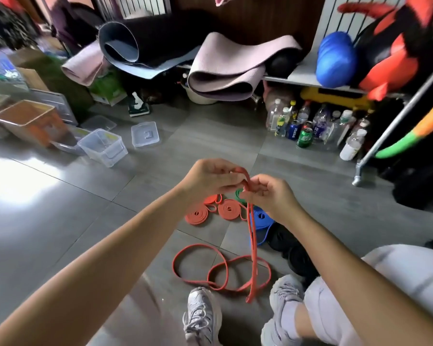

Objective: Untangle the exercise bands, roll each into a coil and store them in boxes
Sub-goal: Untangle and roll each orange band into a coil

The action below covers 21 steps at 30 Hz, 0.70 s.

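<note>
My left hand [208, 177] and my right hand [270, 194] both pinch the top end of a thin red exercise band [252, 236]. It hangs down doubled and trails into loose loops [198, 264] on the floor by my shoes. Beyond my hands lie three coiled red bands [228, 209], a green coil [240, 194] partly hidden by my fingers, and a blue coil [261, 218]. Black bands [291, 248] lie to their right. A clear plastic box [103, 147] stands open at the left, its lid [145, 134] flat on the floor beside it.
An orange bin [26, 121] and other containers stand at far left. Rolled yoga mats [223, 68] hang off a low shelf at the back. Bottles and cans [313, 127] cluster under it. A metal rack leg [358, 177] stands at right. My shoes [203, 318] are at the bottom.
</note>
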Motion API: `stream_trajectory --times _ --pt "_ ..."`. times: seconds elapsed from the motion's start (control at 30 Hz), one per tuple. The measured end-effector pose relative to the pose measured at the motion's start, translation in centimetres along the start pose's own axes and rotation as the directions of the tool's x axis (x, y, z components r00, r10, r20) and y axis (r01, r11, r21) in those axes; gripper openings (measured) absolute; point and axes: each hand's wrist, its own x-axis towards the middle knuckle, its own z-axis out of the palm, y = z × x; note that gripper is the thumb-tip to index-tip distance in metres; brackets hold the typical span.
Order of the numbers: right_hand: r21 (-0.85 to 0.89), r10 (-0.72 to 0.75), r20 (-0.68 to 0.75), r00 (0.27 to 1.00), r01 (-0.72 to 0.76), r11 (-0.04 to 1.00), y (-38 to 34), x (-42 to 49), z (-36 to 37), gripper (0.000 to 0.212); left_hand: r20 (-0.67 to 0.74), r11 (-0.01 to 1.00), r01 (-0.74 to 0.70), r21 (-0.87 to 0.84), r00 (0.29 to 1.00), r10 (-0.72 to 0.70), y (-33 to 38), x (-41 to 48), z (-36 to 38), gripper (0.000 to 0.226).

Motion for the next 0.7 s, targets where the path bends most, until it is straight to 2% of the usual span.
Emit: stream_trajectory --times 0.07,0.1,0.13,0.17,0.2,0.23,0.27,0.3,0.33,0.37,0.47,0.5,0.57,0.7 --pt "0.045 -0.076 -0.003 0.997 0.076 0.996 -2.3 -0.7 -1.2 0.017 -0.011 0.988 -0.039 -0.152 0.999 0.037 1.0 -1.1 0.0 0.016" --pt "0.053 -0.106 -0.01 0.994 0.106 0.993 -3.4 -1.2 -1.8 0.017 -0.037 0.988 -0.065 -0.139 0.997 0.06 1.3 -1.6 0.2 0.024" --pt "0.034 -0.125 -0.015 0.992 0.125 0.992 -4.2 -1.6 -2.3 0.018 -0.071 0.994 -0.103 -0.039 0.992 0.101 1.4 -2.2 0.3 0.033" --pt "-0.01 -0.138 -0.009 0.99 0.137 0.99 -4.8 -2.1 -2.8 0.019 -0.094 0.975 -0.159 0.153 0.98 0.175 1.5 -2.7 0.5 0.042" --pt "-0.095 -0.144 0.013 0.99 0.144 0.985 -5.3 -2.6 -3.2 0.02 -0.077 0.888 -0.228 0.399 0.957 0.28 1.5 -3.3 0.7 0.048" --pt "-0.216 -0.138 0.044 0.989 0.145 0.966 -5.6 -3.0 -3.4 0.019 -0.02 0.724 -0.288 0.626 0.923 0.383 1.5 -3.9 1.0 0.052" --pt "-0.342 -0.126 0.069 0.99 0.142 0.929 -5.8 -3.4 -3.5 0.017 0.057 0.542 -0.337 0.77 0.883 0.466 1.5 -4.5 1.3 0.054" --pt "-0.439 -0.117 0.087 0.989 0.143 0.887 -6.0 -3.8 -3.6 0.013 0.128 0.413 -0.374 0.83 0.849 0.513 1.6 -5.1 1.7 0.053" --pt "-0.506 -0.115 0.104 0.988 0.152 0.849 -6.1 -4.2 -3.6 0.012 0.175 0.353 -0.392 0.85 0.841 0.512 1.7 -5.6 2.1 0.048" --pt "-0.55 -0.121 0.123 0.985 0.169 0.818 -6.3 -4.6 -3.5 0.012 0.201 0.334 -0.391 0.858 0.853 0.482 2.1 -6.1 2.6 0.042" --pt "-0.601 -0.164 0.171 0.972 0.234 0.764 -6.8 -5.7 -3.3 0.01 0.174 0.31 -0.272 0.911 0.935 0.308 2.7 -6.8 3.8 0.027" --pt "-0.583 -0.176 0.167 0.97 0.241 0.776 -6.9 -6.0 -3.3 0.008 0.139 0.336 -0.231 0.913 0.951 0.275 2.7 -6.9 4.1 0.026" --pt "-0.516 -0.173 0.146 0.974 0.224 0.827 -7.3 -6.6 -3.6 0.007 0.098 0.447 -0.2 0.872 0.966 0.241 2.4 -7.2 4.5 0.022" --pt "-0.406 -0.129 0.128 0.983 0.171 0.898 -7.2 -8.1 -4.4 0.018 0.036 0.687 -0.187 0.702 0.973 0.228 1.6 -8.0 5.2 0.01"
